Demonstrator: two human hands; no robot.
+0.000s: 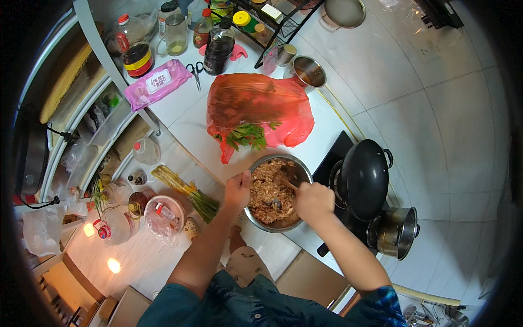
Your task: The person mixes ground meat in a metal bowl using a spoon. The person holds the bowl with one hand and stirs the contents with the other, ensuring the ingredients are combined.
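Note:
A stainless steel mixing bowl (pixel 282 227) holds a mass of minced filling (pixel 265 184), which looks like ground meat. My left hand (pixel 238 191) grips the bowl's left rim, thumb on top. In my right hand (pixel 314 203) is the handle of a wooden utensil (pixel 286 182); its far end is sunk in the filling, so its shape is hidden. One small dark patch shows in the mix near the bowl's middle. Just beyond the bowl lies a red plastic bag (pixel 255 96) with green leafy stalks (pixel 250 137) sticking out.
A black wok (pixel 365 180) and a lidded steel pot (pixel 394 233) stand on the stove at right. Farther back are scissors (pixel 196 73), a wipes pack (pixel 157 83), a dark bottle (pixel 219 49) and a steel cup (pixel 309 72). Leafy stalks (pixel 192 196) and a bin (pixel 164 216) are lower left.

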